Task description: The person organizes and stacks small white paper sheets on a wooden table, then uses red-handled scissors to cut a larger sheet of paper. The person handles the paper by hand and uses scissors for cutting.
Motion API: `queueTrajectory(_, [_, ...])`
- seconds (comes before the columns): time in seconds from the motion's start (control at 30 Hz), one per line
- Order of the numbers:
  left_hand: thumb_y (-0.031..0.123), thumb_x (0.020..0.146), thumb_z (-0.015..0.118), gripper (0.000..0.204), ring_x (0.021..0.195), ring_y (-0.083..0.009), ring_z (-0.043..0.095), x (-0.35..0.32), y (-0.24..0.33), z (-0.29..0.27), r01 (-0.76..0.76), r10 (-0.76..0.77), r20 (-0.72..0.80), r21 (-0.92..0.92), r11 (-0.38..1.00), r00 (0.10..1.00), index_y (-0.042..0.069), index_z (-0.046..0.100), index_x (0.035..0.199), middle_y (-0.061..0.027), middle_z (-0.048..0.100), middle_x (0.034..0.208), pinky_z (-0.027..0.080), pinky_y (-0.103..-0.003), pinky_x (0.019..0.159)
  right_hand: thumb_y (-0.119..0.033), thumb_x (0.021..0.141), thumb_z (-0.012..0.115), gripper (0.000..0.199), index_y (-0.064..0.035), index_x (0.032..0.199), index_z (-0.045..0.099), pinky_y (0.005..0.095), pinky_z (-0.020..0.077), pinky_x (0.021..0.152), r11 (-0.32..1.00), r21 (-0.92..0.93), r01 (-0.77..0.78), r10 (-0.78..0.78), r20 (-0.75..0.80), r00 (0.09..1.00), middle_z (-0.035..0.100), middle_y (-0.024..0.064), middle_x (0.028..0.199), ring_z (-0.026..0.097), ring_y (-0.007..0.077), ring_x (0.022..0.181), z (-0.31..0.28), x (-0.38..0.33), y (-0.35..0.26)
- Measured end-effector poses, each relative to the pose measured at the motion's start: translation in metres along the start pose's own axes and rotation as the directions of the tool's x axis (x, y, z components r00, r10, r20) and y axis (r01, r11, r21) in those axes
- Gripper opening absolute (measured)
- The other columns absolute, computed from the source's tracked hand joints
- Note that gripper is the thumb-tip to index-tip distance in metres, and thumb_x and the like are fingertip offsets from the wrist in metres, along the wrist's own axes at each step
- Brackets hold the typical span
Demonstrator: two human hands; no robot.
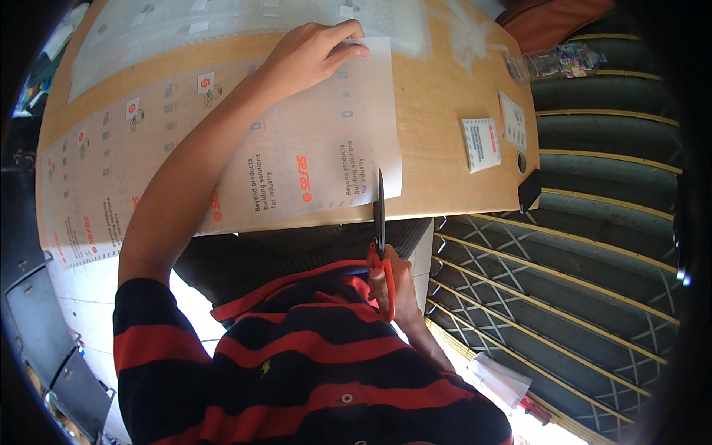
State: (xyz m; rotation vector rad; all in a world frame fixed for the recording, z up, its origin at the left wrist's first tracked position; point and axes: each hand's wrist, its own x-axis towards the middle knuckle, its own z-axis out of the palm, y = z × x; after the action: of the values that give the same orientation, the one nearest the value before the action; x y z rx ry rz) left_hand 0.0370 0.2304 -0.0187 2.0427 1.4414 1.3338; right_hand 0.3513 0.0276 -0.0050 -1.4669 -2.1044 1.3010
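A long, whitish printed sheet (285,156), with red logos and dark lettering, lies across the table. Its plain white right end curls up slightly. At the far edge near that end, my left hand (315,53) pinches the sheet between thumb and fingers. The fingers of my right hand (401,285) are wrapped round the red handles of a pair of scissors (380,222). Pointing away from me, the dark blades reach over the table's front edge and meet the near edge of the sheet, just left of its right end. Whether the blades are apart is unclear.
Clear plastic sheeting (245,44) covers the far left of the wooden table (437,141). At right lie two small printed packets (482,144), a dark object (529,190) on the corner and a clear plastic bottle (541,65). A metal folding shutter (593,222) stands beyond the right edge.
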Motion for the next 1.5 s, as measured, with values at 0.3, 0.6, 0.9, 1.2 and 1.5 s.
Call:
queueTrajectory(0.3, [0.021, 0.094, 0.064, 0.018, 0.053, -0.0221, 0.056, 0.0, -0.003, 0.001, -0.011, 0.011, -0.007, 0.012, 1.0, 1.0, 0.005, 0.055, 0.097, -0.0108, 0.061, 0.069, 0.042, -0.034, 0.052, -0.08, 0.084, 0.039, 0.081, 0.0007, 0.081, 0.046, 0.0251, 0.0442, 0.038, 0.996, 0.031, -0.081, 0.081, 0.002, 0.997, 0.046, 0.0016, 0.051, 0.053, 0.0104, 0.043, 0.001, 0.002, -0.003])
queueTrajectory(0.6, [0.027, 0.094, 0.063, 0.02, 0.053, -0.0268, 0.057, 0.0, -0.001, 0.002, -0.017, 0.017, -0.012, -0.006, 1.0, 1.0, 0.008, 0.058, 0.096, -0.0112, 0.059, 0.062, 0.042, -0.038, 0.053, -0.088, 0.077, 0.036, 0.087, -0.0009, 0.082, 0.047, 0.0225, 0.0405, 0.037, 0.987, 0.135, -0.093, 0.092, 0.014, 0.996, 0.046, 0.0005, 0.052, 0.048, 0.008, 0.041, 0.004, 0.003, 0.0])
queueTrajectory(0.9, [0.022, 0.094, 0.064, 0.018, 0.051, -0.0217, 0.054, 0.0, 0.0, -0.001, -0.045, 0.045, -0.015, 0.0, 0.999, 0.999, 0.006, 0.057, 0.096, -0.0108, 0.057, 0.063, 0.04, -0.034, 0.051, -0.086, 0.079, 0.037, 0.085, -0.0015, 0.079, 0.047, 0.0227, 0.0369, 0.036, 0.988, 0.117, -0.096, 0.093, 0.031, 0.995, 0.043, -0.0008, 0.051, 0.045, 0.0067, 0.041, -0.004, 0.017, -0.003])
queueTrajectory(1.2, [0.031, 0.094, 0.062, 0.021, 0.055, -0.0298, 0.06, 0.001, -0.001, 0.001, -0.025, 0.025, -0.007, -0.01, 1.0, 1.0, 0.01, 0.059, 0.095, -0.0109, 0.06, 0.06, 0.044, -0.04, 0.054, -0.085, 0.08, 0.038, 0.084, -0.0018, 0.077, 0.047, 0.0227, 0.0363, 0.037, 0.993, 0.085, -0.085, 0.086, -0.001, 0.996, 0.043, -0.0014, 0.051, 0.044, 0.0062, 0.041, -0.004, 0.019, -0.002])
queueTrajectory(1.5, [0.021, 0.094, 0.065, 0.017, 0.053, -0.0182, 0.057, 0.0, 0.006, -0.002, 0.032, -0.032, 0.014, -0.055, 0.998, 0.999, 0.005, 0.057, 0.095, -0.0084, 0.06, 0.068, 0.043, -0.032, 0.052, -0.079, 0.086, 0.036, 0.08, -0.0014, 0.075, 0.048, 0.0221, 0.0355, 0.037, 0.987, 0.118, -0.107, 0.103, 0.044, 0.994, 0.044, -0.0002, 0.05, 0.045, 0.007, 0.04, -0.011, 0.031, -0.012])
